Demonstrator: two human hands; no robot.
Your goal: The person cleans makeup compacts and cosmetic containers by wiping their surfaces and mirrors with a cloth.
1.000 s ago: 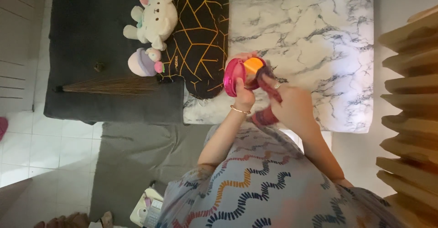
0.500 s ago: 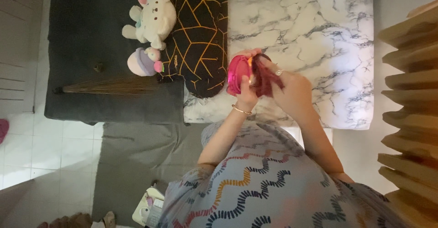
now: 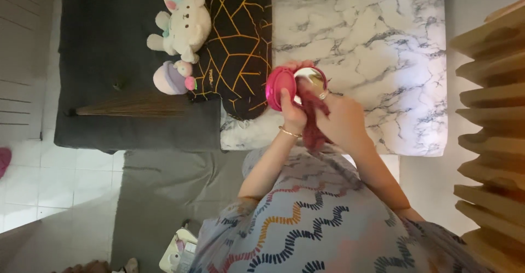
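Currently we're gripping a pink compact mirror (image 3: 284,87) in our left hand (image 3: 292,114), fingers closed around its lower edge, thumb lying across the pink lid. We're holding it open, over the near edge of the marble top (image 3: 377,38), with its round glass facing right. Our right hand (image 3: 342,122) is closed on a dark red cloth (image 3: 313,117); we're pressing the cloth against the lower part of the glass. The rest of the cloth is hanging below the mirror, between our two hands. We're wearing a ring on the right hand and a thin bracelet (image 3: 288,132) on the left wrist.

Left of the marble top, a black cushion (image 3: 238,38) with orange lines is lying partly over its edge. A white plush (image 3: 183,19) is sitting left of the cushion, touching it. A smaller purple plush (image 3: 172,76) is lying just below the white one. Both are resting on a dark mat (image 3: 104,43), and a broom (image 3: 136,104) is lying across that mat, below the purple plush. Wooden slats (image 3: 489,114) are standing well right of the marble top.
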